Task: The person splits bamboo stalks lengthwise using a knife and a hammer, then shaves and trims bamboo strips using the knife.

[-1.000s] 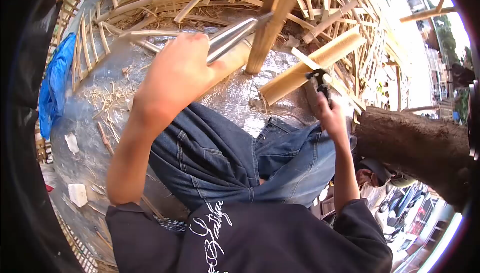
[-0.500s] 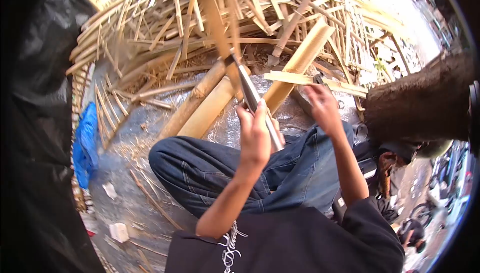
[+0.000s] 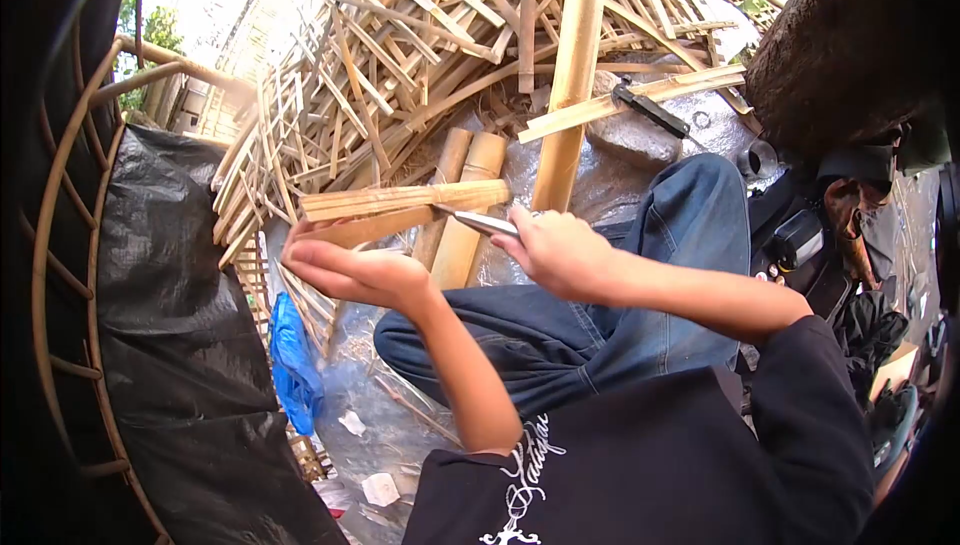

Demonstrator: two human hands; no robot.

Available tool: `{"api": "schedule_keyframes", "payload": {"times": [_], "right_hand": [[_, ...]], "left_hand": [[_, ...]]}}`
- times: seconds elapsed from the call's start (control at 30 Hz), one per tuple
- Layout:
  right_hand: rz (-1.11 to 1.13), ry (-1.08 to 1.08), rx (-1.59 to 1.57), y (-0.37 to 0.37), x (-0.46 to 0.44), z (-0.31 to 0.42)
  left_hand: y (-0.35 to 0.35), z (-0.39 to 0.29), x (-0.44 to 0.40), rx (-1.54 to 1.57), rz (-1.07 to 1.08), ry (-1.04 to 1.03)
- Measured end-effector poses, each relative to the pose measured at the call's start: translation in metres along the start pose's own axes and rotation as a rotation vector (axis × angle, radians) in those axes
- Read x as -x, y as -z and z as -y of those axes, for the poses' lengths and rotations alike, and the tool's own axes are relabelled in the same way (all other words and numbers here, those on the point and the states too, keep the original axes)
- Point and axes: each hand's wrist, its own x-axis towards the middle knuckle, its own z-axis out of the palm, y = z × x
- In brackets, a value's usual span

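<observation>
My left hand is at the left end of a bamboo piece, its fingers bent round that end and partly hidden. The piece lies nearly level in the air above my left knee. A second bamboo layer shows just under it. My right hand is closed on a metal blade tool, whose tip meets the bamboo between the two layers. Farther right, a black-handled hammer lies across a pale bamboo strip and a stone.
A wide bamboo half stretches away under the strip. Two bamboo lengths lie behind the held piece. Beyond is a heap of split bamboo. A tree trunk stands right; a blue plastic bag and black sheeting are left.
The bamboo has swung from upright to nearly level. My left hand has moved from the blade tool to the bamboo's end. My right hand has left the hammer and taken the blade tool.
</observation>
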Motion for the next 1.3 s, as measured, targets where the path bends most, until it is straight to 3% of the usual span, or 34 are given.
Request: {"api": "schedule_keyframes", "payload": {"times": [0.1,0.17,0.23,0.3,0.4,0.6,0.7,0.73,0.83,0.9,0.97,1.03,1.07,1.17,1.23,1.3], "right_hand": [[0.051,-0.080,0.017,-0.003,0.011,0.011],[0.041,-0.076,0.074,-0.022,0.013,0.004],[0.029,-0.123,0.044,-0.035,0.013,0.003],[0.041,-0.134,-0.014,-0.047,0.013,0.008],[0.044,-0.175,-0.109,-0.060,0.006,0.011],[0.213,-0.174,-0.326,-0.043,-0.034,0.004],[0.391,-0.370,-0.488,-0.020,-0.049,0.009],[0.388,-0.369,-0.484,-0.016,-0.053,0.007],[0.391,-0.423,-0.485,-0.017,-0.053,0.002],[-0.086,-0.082,-0.032,-0.033,-0.041,-0.005],[-0.052,-0.142,-0.012,-0.028,-0.042,0.003],[-0.079,-0.174,0.000,-0.038,-0.046,0.000],[-0.062,-0.221,-0.039,-0.039,-0.048,0.001],[-0.072,-0.239,-0.011,-0.050,-0.053,-0.003],[-0.061,-0.252,-0.007,-0.053,-0.060,-0.005],[-0.059,-0.263,-0.005,-0.053,-0.070,-0.007]], "left_hand": [[-0.018,-0.009,-0.004,0.059,-0.299,0.120],[-0.013,0.011,-0.010,-0.020,-0.415,0.079],[-0.003,0.023,-0.015,-0.152,-0.487,0.055],[0.003,0.032,-0.023,-0.106,-0.569,0.155],[0.004,0.052,-0.043,0.131,-0.616,0.143],[-0.020,0.061,-0.066,0.335,-0.197,0.200],[-0.045,0.058,-0.072,0.272,-0.209,0.164],[-0.048,0.057,-0.074,0.370,-0.152,0.228],[-0.061,0.049,-0.071,0.265,-0.099,0.160],[-0.068,0.046,-0.067,0.177,-0.104,0.074],[-0.074,0.044,-0.065,0.079,-0.110,-0.012],[-0.082,0.046,-0.069,-0.087,-0.271,-0.088],[-0.082,0.048,-0.066,-0.055,-0.298,0.025],[-0.084,0.059,-0.066,-0.024,-0.315,-0.034],[-0.086,0.059,-0.068,-0.003,-0.298,0.037],[-0.089,0.081,-0.078,-0.213,-0.247,-0.158]]}}
